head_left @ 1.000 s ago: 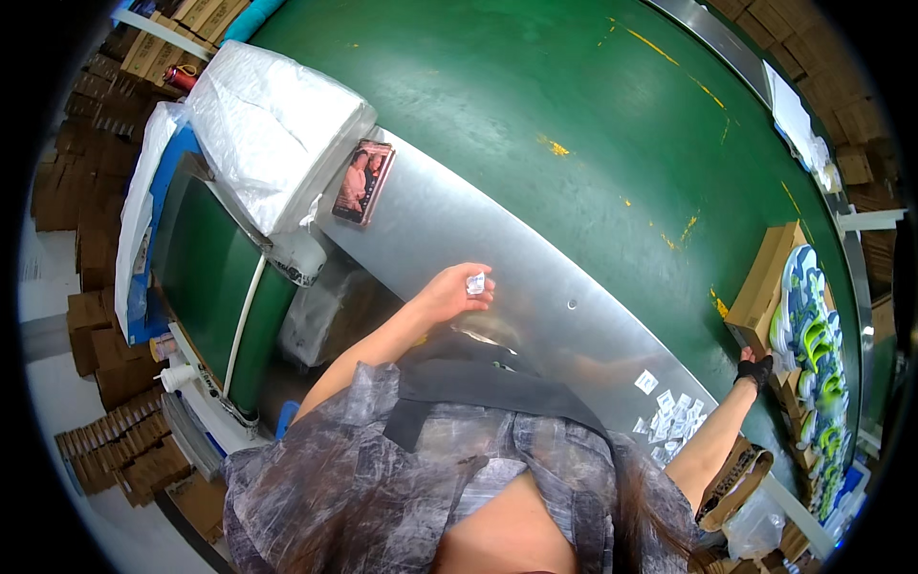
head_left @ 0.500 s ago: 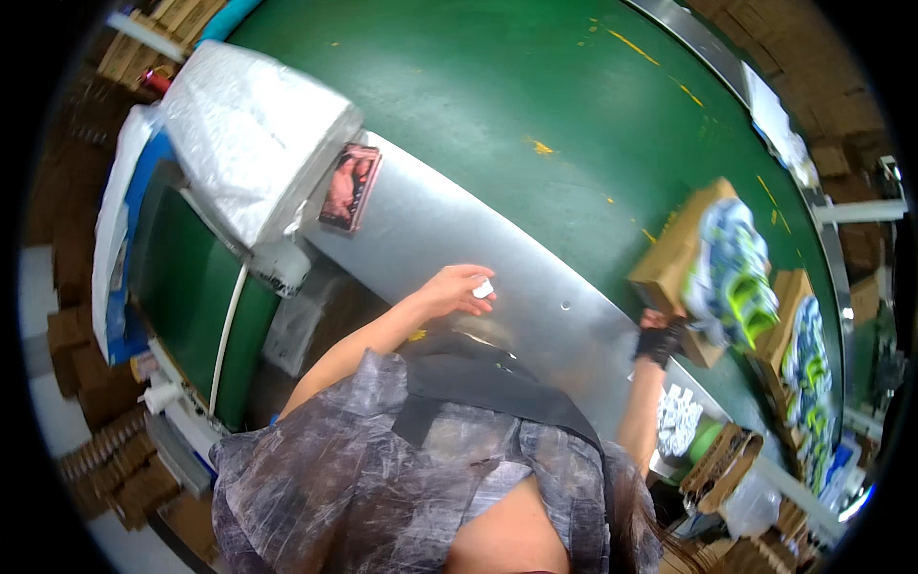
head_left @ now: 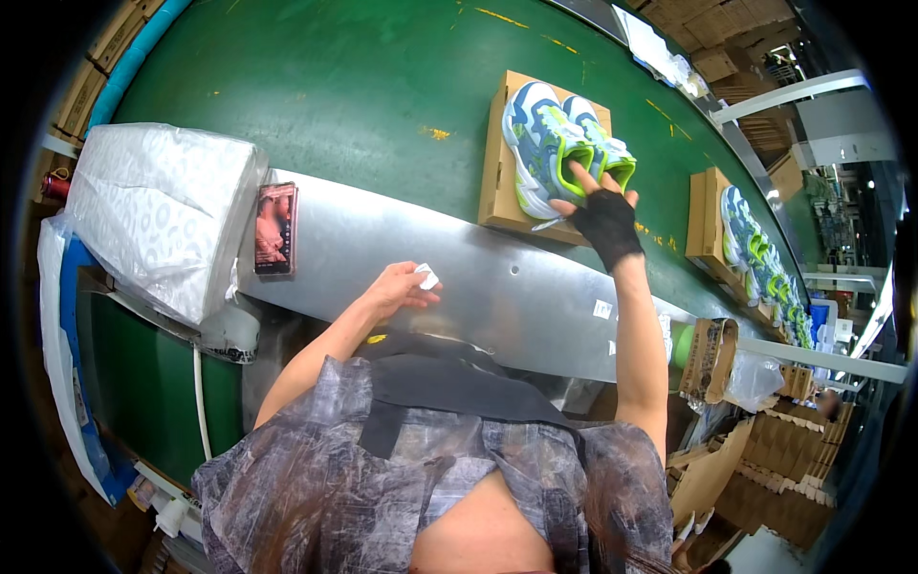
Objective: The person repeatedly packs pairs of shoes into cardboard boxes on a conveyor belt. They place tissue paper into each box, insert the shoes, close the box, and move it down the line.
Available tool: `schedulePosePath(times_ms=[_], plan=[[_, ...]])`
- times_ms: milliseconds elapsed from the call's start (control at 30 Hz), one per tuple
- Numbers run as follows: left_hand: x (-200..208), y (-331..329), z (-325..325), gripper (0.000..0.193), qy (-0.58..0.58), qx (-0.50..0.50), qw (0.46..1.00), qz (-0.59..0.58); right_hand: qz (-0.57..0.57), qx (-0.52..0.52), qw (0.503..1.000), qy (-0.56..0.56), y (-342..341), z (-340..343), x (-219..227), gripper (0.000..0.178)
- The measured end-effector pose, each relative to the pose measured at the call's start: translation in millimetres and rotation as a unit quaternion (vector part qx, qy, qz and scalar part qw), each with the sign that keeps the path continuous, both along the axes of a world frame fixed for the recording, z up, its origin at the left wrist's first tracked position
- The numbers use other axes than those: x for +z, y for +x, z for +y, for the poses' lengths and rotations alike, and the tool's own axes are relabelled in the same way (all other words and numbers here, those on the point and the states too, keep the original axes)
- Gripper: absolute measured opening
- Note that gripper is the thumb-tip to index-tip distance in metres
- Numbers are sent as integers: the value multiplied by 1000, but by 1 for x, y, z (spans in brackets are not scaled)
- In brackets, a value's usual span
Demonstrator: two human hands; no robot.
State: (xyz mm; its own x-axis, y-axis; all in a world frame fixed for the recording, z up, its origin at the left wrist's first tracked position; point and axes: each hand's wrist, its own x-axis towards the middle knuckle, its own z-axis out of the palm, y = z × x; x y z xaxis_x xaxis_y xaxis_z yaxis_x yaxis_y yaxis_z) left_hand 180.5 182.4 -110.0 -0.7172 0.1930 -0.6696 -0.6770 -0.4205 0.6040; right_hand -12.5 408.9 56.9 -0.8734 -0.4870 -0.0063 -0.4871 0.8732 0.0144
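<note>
A pair of white, blue and lime-green sneakers (head_left: 540, 129) lies on a brown cardboard box (head_left: 495, 172), at the belt's near side. My right hand (head_left: 607, 222), in a black fingerless glove, is over the heel end of the sneakers. Its fingers are spread, with a fingertip at one shoe's opening; whether it touches is hard to tell. Over the metal ledge (head_left: 459, 253), my left hand (head_left: 397, 290) pinches a small white piece of paper (head_left: 426, 276) between thumb and fingers.
A phone (head_left: 276, 230) lies on the ledge beside a large plastic-wrapped white package (head_left: 167, 210) at left. More sneakers on boxes (head_left: 708, 215) line the green conveyor belt (head_left: 363, 96) at right. Small white labels (head_left: 601, 309) stick to the ledge near my right forearm.
The nearest box with sneakers has moved left and away along the belt. My right hand has gone from the box's near end to above the shoes. The left hand still pinches the paper.
</note>
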Motion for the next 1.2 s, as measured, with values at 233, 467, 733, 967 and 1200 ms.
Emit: schedulePosePath(times_ms=[233,467,733,967,1200], plan=[[15,7,-30,18,-73,66,995,3,-42,-11,994,-102,-9,-25,13,60],[123,-39,-61,13,-304,420,796,314,-12,330,936,-119,83,-28,10,36],[8,-92,-6,20,-453,11,840,297,-339,263,887,-173,104,-51,-42,28],[11,-102,-7,19,-246,151,941,179,136,29,990,-35,27,-20,-129,54],[1,-119,-17,21,-348,298,847,269,141,45,941,-304,35,-29,-139,85]])
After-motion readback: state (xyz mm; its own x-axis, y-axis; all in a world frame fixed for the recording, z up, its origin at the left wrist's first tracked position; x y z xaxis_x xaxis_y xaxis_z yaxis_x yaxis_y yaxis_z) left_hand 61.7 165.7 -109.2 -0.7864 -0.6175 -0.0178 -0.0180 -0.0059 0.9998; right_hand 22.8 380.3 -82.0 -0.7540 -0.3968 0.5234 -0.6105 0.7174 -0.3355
